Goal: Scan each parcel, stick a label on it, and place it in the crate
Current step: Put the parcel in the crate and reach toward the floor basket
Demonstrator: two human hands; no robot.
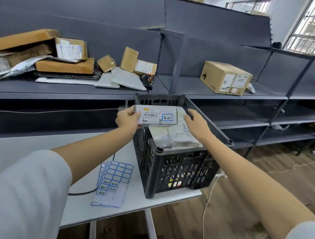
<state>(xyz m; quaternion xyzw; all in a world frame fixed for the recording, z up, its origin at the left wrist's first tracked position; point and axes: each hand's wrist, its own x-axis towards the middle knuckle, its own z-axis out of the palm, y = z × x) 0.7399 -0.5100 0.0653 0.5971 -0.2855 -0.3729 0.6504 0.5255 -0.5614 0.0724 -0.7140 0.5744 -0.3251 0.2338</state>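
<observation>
Head view: left hand (128,119) grips flat labelled parcel (156,115); right hand (196,123) relaxed.

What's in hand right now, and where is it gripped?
The left hand grips the left end of a flat grey labelled parcel above the black plastic crate. The right hand is at its right end; contact cannot be told.

right hand (195,123) fingertips hidden behind parcel (156,115), label (166,117) writing perhaps illegible, crate (177,170) contents blurred
</observation>
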